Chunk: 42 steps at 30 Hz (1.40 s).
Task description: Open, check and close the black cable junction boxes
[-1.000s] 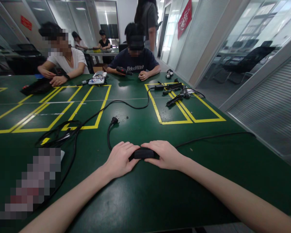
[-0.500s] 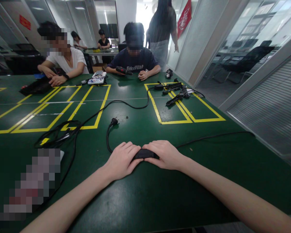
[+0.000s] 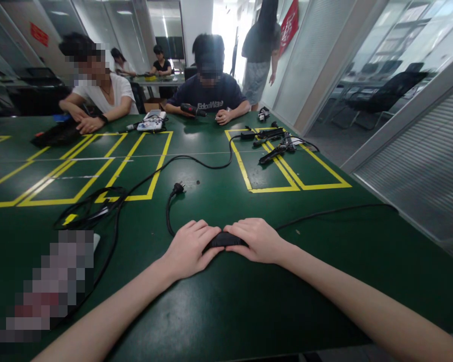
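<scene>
A black power adapter (image 3: 225, 240), a narrow dark block, lies crosswise on the green table, its ends covered by my hands. My left hand (image 3: 192, 247) is closed around its left end. My right hand (image 3: 255, 240) grips the right end, the fingertips of both hands almost meeting. By my left hand, a short black cord (image 3: 167, 213) curves up to a plug (image 3: 178, 188) with its pins pointing right. Another black cable (image 3: 332, 212) runs from behind my right hand towards the table's right edge. Where the cords join the block is hidden.
A coiled black cable (image 3: 86, 207) and a pixelated pale object (image 3: 56, 281) lie at left. Black parts with wires (image 3: 275, 151) rest within yellow tape at the far right. Opposite sit two people, one near a white power strip (image 3: 152, 121), one holding a dark tool (image 3: 192, 109).
My hands and the power adapter stay practically still. In the background, the standing person has walked farther away and slightly to the right.
</scene>
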### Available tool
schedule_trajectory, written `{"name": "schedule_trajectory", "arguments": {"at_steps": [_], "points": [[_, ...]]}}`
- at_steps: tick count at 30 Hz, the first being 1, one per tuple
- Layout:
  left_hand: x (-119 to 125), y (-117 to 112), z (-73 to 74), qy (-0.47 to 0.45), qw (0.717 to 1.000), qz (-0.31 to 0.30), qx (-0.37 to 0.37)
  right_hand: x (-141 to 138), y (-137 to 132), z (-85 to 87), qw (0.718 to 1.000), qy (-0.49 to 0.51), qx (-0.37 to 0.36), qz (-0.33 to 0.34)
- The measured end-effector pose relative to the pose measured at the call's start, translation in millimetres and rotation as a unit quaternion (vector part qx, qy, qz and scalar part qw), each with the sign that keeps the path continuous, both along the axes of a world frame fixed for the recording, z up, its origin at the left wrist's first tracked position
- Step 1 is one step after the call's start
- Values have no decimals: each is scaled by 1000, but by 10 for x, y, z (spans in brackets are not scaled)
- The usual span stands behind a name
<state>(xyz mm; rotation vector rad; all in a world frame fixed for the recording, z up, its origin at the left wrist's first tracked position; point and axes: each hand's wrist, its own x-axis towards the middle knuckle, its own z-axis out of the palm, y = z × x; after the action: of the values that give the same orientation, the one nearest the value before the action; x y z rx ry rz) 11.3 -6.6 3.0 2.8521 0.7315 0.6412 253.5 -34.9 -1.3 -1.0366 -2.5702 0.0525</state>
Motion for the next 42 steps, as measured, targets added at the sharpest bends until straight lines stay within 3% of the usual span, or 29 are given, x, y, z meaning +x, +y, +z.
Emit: {"name": "schedule_trajectory", "arguments": {"at_steps": [6,11,13,17,19,23,29,33,36,42], "points": [[-20,4,-19,-32,999,2,19,-22,-14,-3,1000,10,-1,-3],[-30,16,-5,-29,997,-23,62,29,-43,40,979,143,-148,10],[-33,8,8,-18,996,-28,78,71,-52,57,945,213,-249,18],[-34,-27,24,17,993,-47,106,108,-66,104,822,288,-491,14],[-33,-38,24,23,992,-51,117,87,-74,127,799,298,-522,8],[-35,-37,21,8,993,-28,116,17,-84,138,811,346,-471,-7],[-80,-64,51,-58,988,10,142,156,38,232,778,455,-428,-66],[-104,-61,16,-24,997,-7,68,494,213,385,743,554,-334,-173],[-99,-27,-39,2,999,-42,-10,826,314,500,704,639,-218,-219],[-94,0,-66,6,998,-39,-40,1519,412,582,638,713,19,-289]]}}
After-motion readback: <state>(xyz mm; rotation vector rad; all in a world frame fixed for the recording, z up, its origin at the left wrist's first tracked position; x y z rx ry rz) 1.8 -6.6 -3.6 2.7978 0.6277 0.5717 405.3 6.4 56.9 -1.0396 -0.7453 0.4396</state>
